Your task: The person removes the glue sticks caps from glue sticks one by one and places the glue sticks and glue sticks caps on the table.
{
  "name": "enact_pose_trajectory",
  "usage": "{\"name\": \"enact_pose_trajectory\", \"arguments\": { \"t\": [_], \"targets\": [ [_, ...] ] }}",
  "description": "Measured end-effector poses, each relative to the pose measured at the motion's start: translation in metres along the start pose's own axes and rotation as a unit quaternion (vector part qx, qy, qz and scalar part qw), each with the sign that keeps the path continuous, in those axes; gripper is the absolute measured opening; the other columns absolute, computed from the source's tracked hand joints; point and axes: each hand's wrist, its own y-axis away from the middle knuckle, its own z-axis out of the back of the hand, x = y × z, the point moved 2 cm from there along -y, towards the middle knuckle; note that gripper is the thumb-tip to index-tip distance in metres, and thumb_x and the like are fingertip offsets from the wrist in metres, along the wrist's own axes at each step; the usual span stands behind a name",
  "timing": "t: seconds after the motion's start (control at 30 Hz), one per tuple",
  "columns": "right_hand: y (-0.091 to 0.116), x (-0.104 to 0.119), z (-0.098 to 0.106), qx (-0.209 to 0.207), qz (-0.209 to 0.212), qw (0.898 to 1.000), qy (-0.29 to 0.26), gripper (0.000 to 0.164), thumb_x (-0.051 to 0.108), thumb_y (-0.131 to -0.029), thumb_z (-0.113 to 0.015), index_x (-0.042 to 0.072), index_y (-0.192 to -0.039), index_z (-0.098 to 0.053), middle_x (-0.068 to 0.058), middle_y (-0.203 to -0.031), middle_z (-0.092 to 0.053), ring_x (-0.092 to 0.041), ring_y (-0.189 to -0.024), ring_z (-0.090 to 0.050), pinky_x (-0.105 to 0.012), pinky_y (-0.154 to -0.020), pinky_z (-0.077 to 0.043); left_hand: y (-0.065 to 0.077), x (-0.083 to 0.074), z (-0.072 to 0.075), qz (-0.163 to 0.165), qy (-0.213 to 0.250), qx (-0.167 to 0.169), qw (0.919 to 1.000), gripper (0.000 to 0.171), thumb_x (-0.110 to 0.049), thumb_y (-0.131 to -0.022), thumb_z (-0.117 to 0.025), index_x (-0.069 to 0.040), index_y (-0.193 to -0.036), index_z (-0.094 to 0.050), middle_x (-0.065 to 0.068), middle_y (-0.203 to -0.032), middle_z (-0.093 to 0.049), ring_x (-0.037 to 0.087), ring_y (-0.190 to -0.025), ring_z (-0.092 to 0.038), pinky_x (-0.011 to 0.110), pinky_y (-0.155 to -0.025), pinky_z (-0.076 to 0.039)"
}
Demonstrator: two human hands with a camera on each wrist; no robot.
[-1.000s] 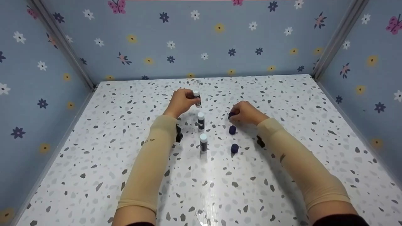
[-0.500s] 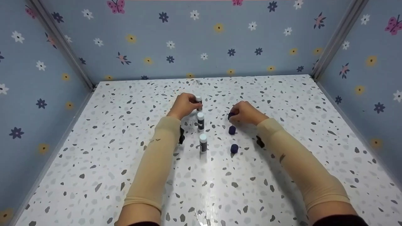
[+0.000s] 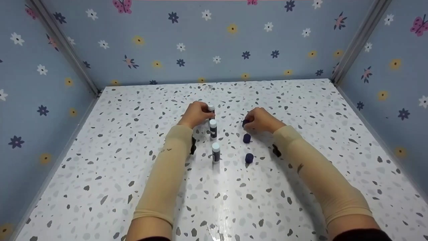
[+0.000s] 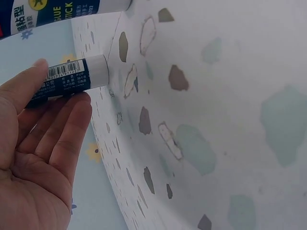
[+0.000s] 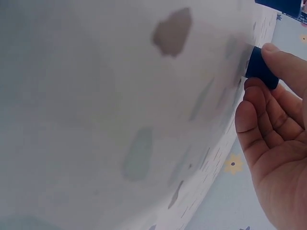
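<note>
My left hand [image 3: 197, 113] pinches a glue stick [image 4: 67, 81] with a dark blue, barcoded label and a white end; it stands upright on the table at the back of a row. In front of it stand a second glue stick [image 3: 213, 129] and a third glue stick [image 3: 216, 153], both upright and uncapped by any hand. My right hand [image 3: 262, 119] pinches a dark blue cap [image 5: 261, 68] between thumb and fingers, right at the tabletop. Two more blue caps, a middle cap [image 3: 246, 138] and a front cap [image 3: 249, 158], line up before it.
The white speckled table [image 3: 287, 194] reaches to a blue flowered back wall [image 3: 200, 43] and side walls. A strip of table lies between the glue stick row and the cap row. Both forearms wear beige sleeves [image 3: 164, 174].
My left hand has brought its glue stick down and toward me, behind the middle glue stick. The right hand stays at the rear cap.
</note>
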Motion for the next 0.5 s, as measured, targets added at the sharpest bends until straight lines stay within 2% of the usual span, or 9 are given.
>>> {"name": "enact_pose_trajectory", "arguments": {
  "t": [0.23,0.5],
  "targets": [
    [0.0000,0.0010,-0.0012,0.013,-0.018,1.000,0.007,0.027,0.011,-0.096,-0.081,-0.002,-0.120,-0.078,-0.018,-0.110,-0.076,-0.023,-0.093,-0.067,-0.036,-0.086,-0.057,-0.0022,0.0008,-0.0020,0.004,-0.005,0.004,1.0000,0.028,-0.016,-0.101,-0.079,-0.002,-0.125,-0.077,0.017,-0.123,-0.078,0.030,-0.115,-0.073,0.044,-0.104,-0.058],
    [-0.0007,0.0033,-0.0001,0.026,-0.041,0.999,0.010,0.030,0.011,-0.095,-0.081,-0.002,-0.121,-0.077,-0.018,-0.113,-0.076,-0.024,-0.097,-0.069,-0.038,-0.092,-0.060,-0.0042,0.0010,-0.0029,0.011,-0.022,0.011,0.9996,0.031,-0.019,-0.099,-0.081,-0.002,-0.125,-0.074,0.017,-0.125,-0.076,0.031,-0.118,-0.071,0.046,-0.109,-0.056]
  ]
}}
